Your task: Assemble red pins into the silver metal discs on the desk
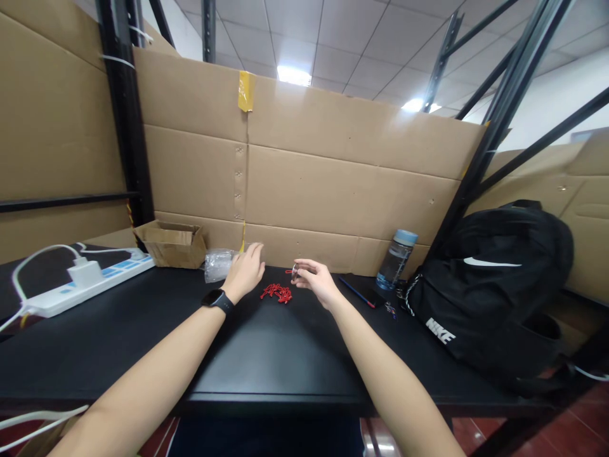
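Note:
My right hand (316,280) pinches a small round silvery disc (294,271) between thumb and fingers. Beside the disc's left edge a short red piece (288,271) shows; I cannot tell whether the two are joined. A loose pile of small red loops or clips (277,292) lies on the black table between my hands. My left hand (245,273), with a dark watch on the wrist, is held over the table left of the pile. Its fingers are stretched out and nothing shows in them. Right behind it lies a clear plastic bag (217,264), partly hidden by the hand.
An open cardboard box (172,246) and a white power strip (95,285) occupy the left. To the right are a blue pen (356,292), a small bunch of keys or trinkets (390,309), a water bottle (396,259) and a black backpack (495,285). Cardboard walls (342,184) enclose the back.

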Motion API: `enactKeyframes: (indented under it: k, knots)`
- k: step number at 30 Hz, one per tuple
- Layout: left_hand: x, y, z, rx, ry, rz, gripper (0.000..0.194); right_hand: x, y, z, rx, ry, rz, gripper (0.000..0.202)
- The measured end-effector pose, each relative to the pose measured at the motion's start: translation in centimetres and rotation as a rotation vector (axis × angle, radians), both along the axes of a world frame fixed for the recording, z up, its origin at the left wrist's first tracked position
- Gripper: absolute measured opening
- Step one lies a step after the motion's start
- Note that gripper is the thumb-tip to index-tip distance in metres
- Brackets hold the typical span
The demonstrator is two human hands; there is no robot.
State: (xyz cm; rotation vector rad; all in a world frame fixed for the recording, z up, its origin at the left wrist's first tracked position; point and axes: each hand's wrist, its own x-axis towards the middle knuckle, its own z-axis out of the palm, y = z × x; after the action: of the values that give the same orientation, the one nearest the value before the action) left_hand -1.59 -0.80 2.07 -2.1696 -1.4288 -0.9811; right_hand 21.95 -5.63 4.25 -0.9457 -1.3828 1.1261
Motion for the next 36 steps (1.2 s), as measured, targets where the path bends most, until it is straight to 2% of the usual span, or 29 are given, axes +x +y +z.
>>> enactKeyframes:
  k: [6, 10, 14, 16, 18, 22, 24, 26, 28, 31, 34, 36]
  knots:
    - [-0.2, 0.0, 0.6, 0.116, -0.174, -0.075, 0.045, 0.0, 0.0, 0.1, 0.005, 0.004, -0.010, 0.036]
    - [0.0, 0.3, 0.5, 0.129, -0.208, -0.274, 0.037, 0.2, 0.4, 0.0, 0.043, 0.021, -0.039, 0.037]
    - [1.2, -0.1, -0.1, -0.039, -0.258, -0.496, 0.044, 0.3, 0.3, 0.3, 0.044, 0.087, -0.058, 0.035]
    - [2.2, -0.7, -0.4, -0.147, -0.284, -0.576, 0.050, 0.2, 0.1, 0.4, 0.014, 0.160, -0.027, 0.035]
    - [3.1, -1.3, -0.8, -0.226, -0.258, -0.638, 0.048, -0.1, -0.1, 0.4, -0.054, 0.268, 0.032, 0.035]
    - [4.1, -2.0, -1.4, -0.263, -0.184, -0.639, 0.027, -1.0, -0.5, 0.0, -0.237, 0.478, 0.116, 0.023]
    - [4.3, -2.0, -1.5, -0.260, -0.164, -0.623, 0.018, -1.6, -0.6, -0.5, -0.234, 0.513, 0.123, 0.022]
    - [4.2, -1.9, -1.7, -0.262, -0.139, -0.592, 0.010, -2.2, -0.5, -1.1, -0.185, 0.500, 0.113, 0.031]
    - [4.1, -1.7, -1.7, -0.268, -0.120, -0.539, 0.008, -2.9, -0.4, -1.9, -0.158, 0.473, 0.096, 0.043]
    - [3.9, -1.7, -1.6, -0.277, -0.109, -0.484, 0.009, -3.3, -0.3, -2.5, -0.158, 0.453, 0.076, 0.048]
    - [3.9, -1.9, -1.4, -0.276, -0.101, -0.474, 0.010, -2.8, -0.1, -2.1, -0.151, 0.467, 0.054, 0.046]
    - [3.9, -2.2, -1.3, -0.295, -0.103, -0.518, 0.012, -1.9, 0.1, -1.4, -0.136, 0.475, 0.047, 0.044]
